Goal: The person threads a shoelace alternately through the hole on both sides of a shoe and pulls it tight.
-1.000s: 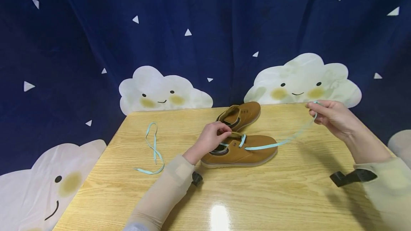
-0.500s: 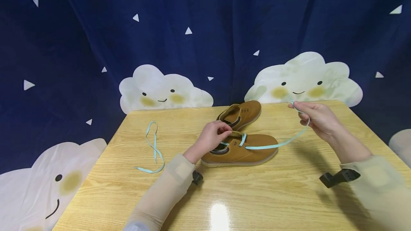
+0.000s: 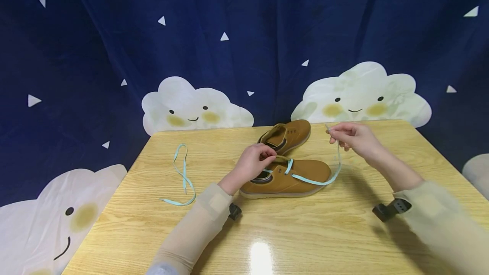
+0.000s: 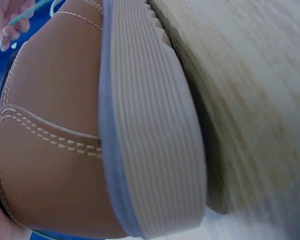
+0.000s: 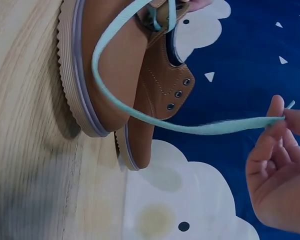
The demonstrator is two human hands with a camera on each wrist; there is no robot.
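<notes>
A brown lace-up shoe [image 3: 305, 173] lies on the table with its toe to the right. Its light blue shoelace [image 3: 317, 181] crosses the front eyelets and trails off over the toe. My right hand [image 3: 353, 139] pinches the lace near its tip, up and right of the toe; in the right wrist view the short tip sticks out past the fingertips. With thumb and fingers my left hand [image 3: 253, 162] pinches the shoe's tongue [image 3: 282, 160] above the opening. The left wrist view is mostly filled by the heel side and ribbed sole [image 4: 150, 140].
Behind the laced shoe stands a second brown shoe [image 3: 298, 133], its eyelets bare. Another light blue shoelace [image 3: 185, 177] lies loosely looped on the wooden table [image 3: 305, 232] at the left. A dark blue curtain [image 3: 244, 46] with clouds hangs behind the table's far edge.
My right hand has moved left toward the shoe's toe with the lace tip, and the lace now sags in a curve. The left hand and shoe have stayed put.
</notes>
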